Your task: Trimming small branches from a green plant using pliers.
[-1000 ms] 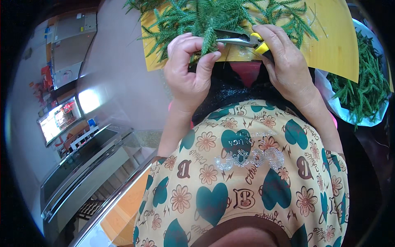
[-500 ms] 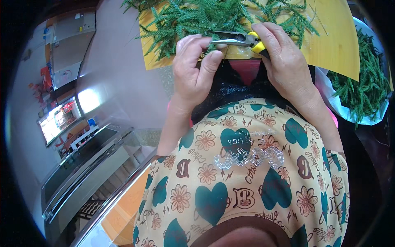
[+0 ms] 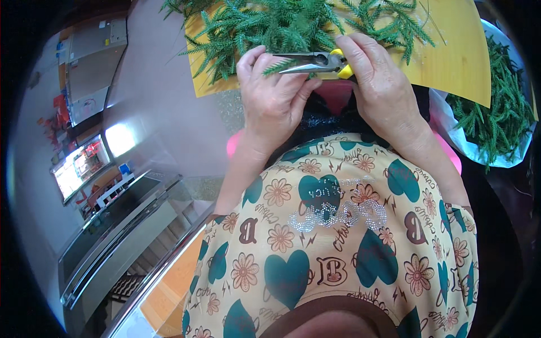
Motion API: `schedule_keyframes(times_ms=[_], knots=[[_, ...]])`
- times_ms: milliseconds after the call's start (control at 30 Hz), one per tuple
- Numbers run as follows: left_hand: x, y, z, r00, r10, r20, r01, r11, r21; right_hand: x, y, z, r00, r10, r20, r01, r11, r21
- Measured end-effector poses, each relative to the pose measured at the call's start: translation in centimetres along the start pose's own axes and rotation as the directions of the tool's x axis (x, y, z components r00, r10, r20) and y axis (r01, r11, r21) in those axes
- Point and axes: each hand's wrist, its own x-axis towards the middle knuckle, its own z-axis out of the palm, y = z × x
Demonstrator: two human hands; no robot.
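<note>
My right hand (image 3: 384,81) is wrapped round the yellow handles of long-nosed pliers (image 3: 320,62), whose jaws are parted and point left. Their tips reach the fingers of my left hand (image 3: 271,107). Those fingers are curled closed on a small green artificial pine sprig (image 3: 278,66), which shows between them and the jaw tips. Whether the jaws touch its stem I cannot tell. Just beyond both hands lies a pile of green pine branches (image 3: 265,28) on a yellow board (image 3: 451,50).
At the right a white-lined container (image 3: 459,127) holds more green branches (image 3: 496,107). A few loose sprigs (image 3: 389,25) lie on the board's right part. Off to the left are a glass-sided railing (image 3: 112,236) and a pale floor (image 3: 169,101).
The left hand has turned, bringing the sprig to the left of the pliers' tips. The right hand and pliers have shifted slightly left and down, with the jaws still parted.
</note>
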Motion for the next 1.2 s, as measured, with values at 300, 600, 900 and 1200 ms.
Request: schedule_keyframes(times_ms=[300, 600, 900, 1200], knots=[[0.0, 0.4, 0.0, 1.0, -0.02, -0.006, 0.02, 1.0, -0.006, -0.1, -0.2, 0.3, 0.999, 0.016, -0.029, -0.016, 1.0, 0.004], [-0.5, 1.0, -0.5, 0.94, -0.264, 0.219, 0.318, 0.907, -0.274, -0.4, 0.2, 0.8, 0.997, -0.066, -0.047, 0.063, 0.996, -0.068], [-1.7, 2.4, 0.8, 0.899, -0.424, 0.108, 0.425, 0.783, -0.454, -0.3, -0.3, 0.4, 0.997, -0.042, -0.067, 0.045, 0.998, 0.038], [-1.5, 1.9, 0.2, 0.95, -0.306, 0.057, 0.308, 0.902, -0.302, -0.1, -0.4, 0.2, 0.996, -0.054, -0.067, 0.053, 0.998, -0.024]])
